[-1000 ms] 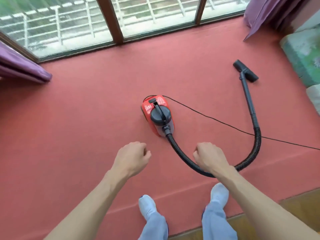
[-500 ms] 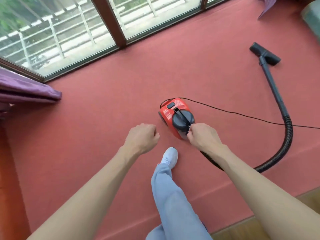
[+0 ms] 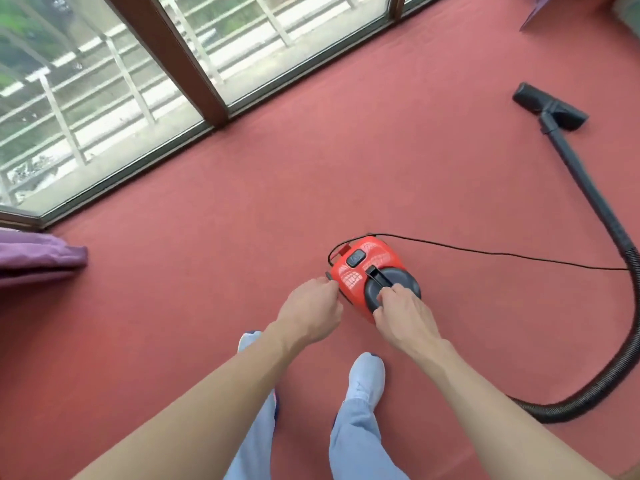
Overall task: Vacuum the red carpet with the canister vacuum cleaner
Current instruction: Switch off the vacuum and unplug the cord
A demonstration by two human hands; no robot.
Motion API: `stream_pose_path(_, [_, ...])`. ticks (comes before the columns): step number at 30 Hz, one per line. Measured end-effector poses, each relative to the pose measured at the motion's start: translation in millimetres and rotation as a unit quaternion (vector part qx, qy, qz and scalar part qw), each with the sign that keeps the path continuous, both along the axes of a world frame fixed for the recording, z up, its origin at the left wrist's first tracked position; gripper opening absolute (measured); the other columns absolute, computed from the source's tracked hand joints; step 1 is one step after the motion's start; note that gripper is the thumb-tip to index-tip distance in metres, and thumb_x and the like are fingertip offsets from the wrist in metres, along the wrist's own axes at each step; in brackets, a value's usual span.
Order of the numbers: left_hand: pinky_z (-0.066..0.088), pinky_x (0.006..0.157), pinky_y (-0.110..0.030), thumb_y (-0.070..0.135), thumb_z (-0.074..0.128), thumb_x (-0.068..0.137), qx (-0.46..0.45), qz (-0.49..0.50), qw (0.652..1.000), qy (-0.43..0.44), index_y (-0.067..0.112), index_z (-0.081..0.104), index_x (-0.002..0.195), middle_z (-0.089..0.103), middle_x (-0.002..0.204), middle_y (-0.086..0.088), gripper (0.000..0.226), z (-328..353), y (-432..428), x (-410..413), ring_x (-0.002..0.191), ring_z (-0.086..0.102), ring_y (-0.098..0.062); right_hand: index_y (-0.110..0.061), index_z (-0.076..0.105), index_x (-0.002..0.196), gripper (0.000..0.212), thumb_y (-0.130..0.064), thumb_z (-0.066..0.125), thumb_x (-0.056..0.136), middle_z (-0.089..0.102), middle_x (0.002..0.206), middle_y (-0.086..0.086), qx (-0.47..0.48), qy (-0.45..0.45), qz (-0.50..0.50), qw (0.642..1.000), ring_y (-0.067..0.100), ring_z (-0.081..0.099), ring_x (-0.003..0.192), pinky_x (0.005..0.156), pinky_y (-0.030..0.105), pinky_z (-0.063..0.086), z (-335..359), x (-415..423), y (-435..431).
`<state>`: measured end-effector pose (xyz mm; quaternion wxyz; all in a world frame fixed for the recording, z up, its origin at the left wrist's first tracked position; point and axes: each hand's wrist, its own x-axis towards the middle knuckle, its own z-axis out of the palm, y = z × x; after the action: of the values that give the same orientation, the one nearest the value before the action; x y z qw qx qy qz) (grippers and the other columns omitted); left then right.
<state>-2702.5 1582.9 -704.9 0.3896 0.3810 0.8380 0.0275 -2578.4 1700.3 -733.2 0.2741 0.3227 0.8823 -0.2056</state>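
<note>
The canister vacuum cleaner [image 3: 360, 271] is positioned on the red carpet [image 3: 242, 220], slightly right of centre and directly ahead of the person's light shoes [image 3: 367, 375]. The body is red, with a dark round cover and a black carry handle [image 3: 379, 276] on top; a dark button [image 3: 356, 259] is located on the far part of the housing.

The right grip [image 3: 401, 310] is placed on the round cover, with its fingers curled round the near end of the carry handle. The left grip [image 3: 311, 306] is held just beside the left side of the canister, fingers curled; whether anything is held or touched by it cannot be determined.

A ribbed black hose [image 3: 623, 358] is routed in a wide loop over the carpet at the right, and is continued by a rigid black tube [image 3: 585, 188] to the floor nozzle [image 3: 549, 106], which lies flat on the carpet, well apart from the canister. A thin black power cord [image 3: 502, 253] is run from the rear of the canister toward the right.

The carpet is bordered by a glazed window [image 3: 104, 98] at the far side. A purple curtain [image 3: 38, 258] is seen at the left edge.
</note>
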Motion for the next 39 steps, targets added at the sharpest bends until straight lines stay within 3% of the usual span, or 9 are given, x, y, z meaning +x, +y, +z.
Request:
stream_pose_path(4, [0.047, 0.089, -0.044, 0.013, 0.042, 0.092, 0.015, -0.024, 0.999, -0.035, 0.003, 0.061, 0.102, 0.061, 0.111, -0.015, 0.023, -68.7, 15.0, -18.8, 0.107, 0.056, -0.033, -0.014, 0.056, 0.123, 0.032, -0.019, 0.045, 0.093, 0.054, 0.123, 0.007, 0.038, -0.004, -0.022, 0.999, 0.027, 0.051, 0.117, 0.095, 0.036, 0.041, -63.5, -19.6, 0.8])
stream_pose_path(9, [0.036, 0.110, -0.041, 0.014, 0.044, 0.096, 0.037, 0.003, 0.995, -0.093, 0.004, 0.052, 0.134, 0.050, 0.138, -0.011, 0.040, -170.3, 30.3, -30.7, 0.133, 0.042, -0.027, -0.013, 0.044, 0.140, 0.048, -0.030, 0.049, 0.096, 0.050, 0.134, 0.005, 0.075, 0.017, -0.067, 0.995, 0.026, 0.046, 0.124, 0.098, 0.041, 0.037, -148.6, -21.1, -2.3])
stream_pose_path(12, [0.030, 0.115, -0.038, 0.013, 0.045, 0.096, 0.043, -0.036, 0.993, -0.106, 0.004, 0.041, 0.143, 0.040, 0.147, -0.010, 0.048, -213.2, 35.4, -27.0, 0.138, 0.033, -0.027, -0.015, 0.048, 0.134, 0.041, -0.037, 0.043, 0.099, 0.057, 0.122, 0.006, 0.123, 0.034, -0.087, 0.988, 0.027, 0.050, 0.116, 0.093, 0.043, 0.032, -186.2, -18.5, -1.2])
stream_pose_path(16, [0.023, 0.117, -0.033, 0.009, 0.047, 0.092, 0.066, -0.066, 0.991, -0.100, 0.004, 0.034, 0.148, 0.032, 0.155, -0.010, 0.057, -250.4, 43.8, -25.2, 0.143, 0.026, -0.026, -0.013, 0.053, 0.125, 0.032, -0.030, 0.041, 0.101, 0.061, 0.104, 0.007, 0.143, 0.096, -0.120, 0.978, 0.030, 0.054, 0.100, 0.080, 0.039, 0.026, -213.8, -14.6, -3.5])
stream_pose_path(20, [0.024, 0.113, -0.031, 0.005, 0.045, 0.092, 0.074, -0.052, 0.990, -0.107, 0.003, 0.038, 0.141, 0.029, 0.155, -0.009, 0.049, -267.3, 53.0, -25.1, 0.141, 0.026, -0.025, -0.013, 0.057, 0.117, 0.042, -0.037, 0.031, 0.096, 0.060, 0.092, 0.003, 0.182, 0.117, -0.117, 0.969, 0.028, 0.054, 0.086, 0.075, 0.039, 0.026, -224.0, -10.8, -7.5])
stream_pose_path(25, [0.037, 0.099, -0.034, 0.001, 0.040, 0.090, 0.059, -0.033, 0.996, -0.063, 0.003, 0.052, 0.126, 0.044, 0.139, -0.010, 0.038, -272.9, 65.6, -22.5, 0.126, 0.039, -0.027, -0.012, 0.057, 0.113, 0.038, -0.035, 0.033, 0.096, 0.058, 0.089, 0.002, 0.198, 0.094, -0.115, 0.969, 0.026, 0.053, 0.080, 0.074, 0.040, 0.029, -223.0, -13.7, -9.5])
stream_pose_path(32, [0.038, 0.101, -0.037, 0.007, 0.040, 0.090, 0.029, -0.118, 0.991, 0.051, -0.001, 0.043, 0.139, 0.039, 0.136, -0.009, 0.050, -276.2, 70.1, -13.9, 0.112, 0.040, -0.030, -0.013, 0.058, 0.110, 0.028, -0.030, 0.042, 0.095, 0.058, 0.086, 0.002, 0.229, 0.104, -0.113, 0.961, 0.026, 0.052, 0.077, 0.073, 0.041, 0.030, -223.4, -17.2, -9.7])
stream_pose_path(36, [0.038, 0.094, -0.036, 0.007, 0.042, 0.090, 0.021, -0.126, 0.990, 0.063, -0.001, 0.047, 0.132, 0.038, 0.134, -0.011, 0.043, -276.8, 73.1, -10.1, 0.111, 0.040, -0.030, -0.011, 0.059, 0.110, 0.027, -0.028, 0.045, 0.094, 0.058, 0.086, 0.003, 0.242, 0.109, -0.109, 0.958, 0.027, 0.052, 0.076, 0.071, 0.042, 0.031, -225.1, -17.3, -10.2])
stream_pose_path(39, [0.040, 0.097, -0.036, 0.005, 0.046, 0.086, 0.034, -0.121, 0.992, 0.032, -0.001, 0.036, 0.141, 0.034, 0.139, -0.013, 0.057, -274.5, 67.2, -10.9, 0.118, 0.037, -0.031, -0.011, 0.059, 0.110, 0.025, -0.027, 0.047, 0.095, 0.057, 0.086, 0.003, 0.238, 0.107, -0.105, 0.960, 0.027, 0.052, 0.075, 0.071, 0.041, 0.031, -224.2, -17.8, -9.8])
